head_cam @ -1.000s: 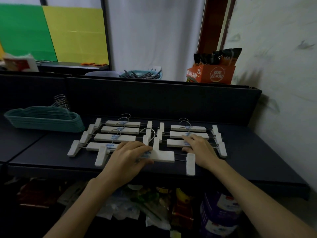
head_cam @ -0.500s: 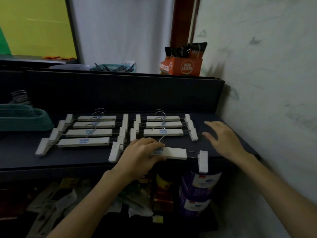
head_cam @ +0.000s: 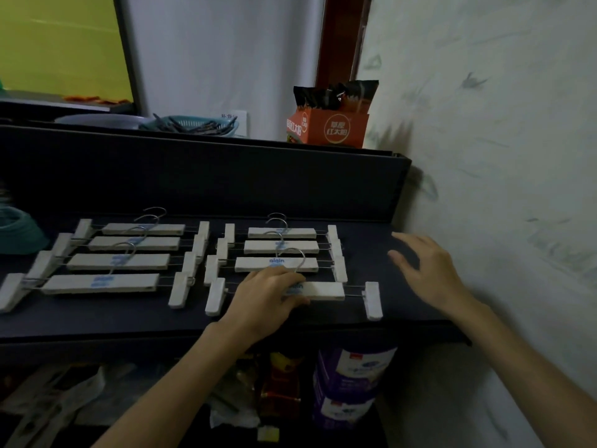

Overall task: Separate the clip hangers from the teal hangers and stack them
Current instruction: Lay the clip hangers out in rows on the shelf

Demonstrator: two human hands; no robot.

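Left hand [head_cam: 268, 294] lies curled over nearest clip hanger [head_cam: 318, 291], at its bar. Right hand [head_cam: 426, 273], fingers spread, hovers just right, holding nothing. Wooden bars look stiff, light; grip mid-bar, clips dangle. Eight clip hangers counted: four beyond hand, four left. Teal hangers [head_cam: 16, 231] far left, uncountable.

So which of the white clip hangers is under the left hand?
The front clip hanger of the right-hand group; the left hand rests on its bar, while the others lie untouched.
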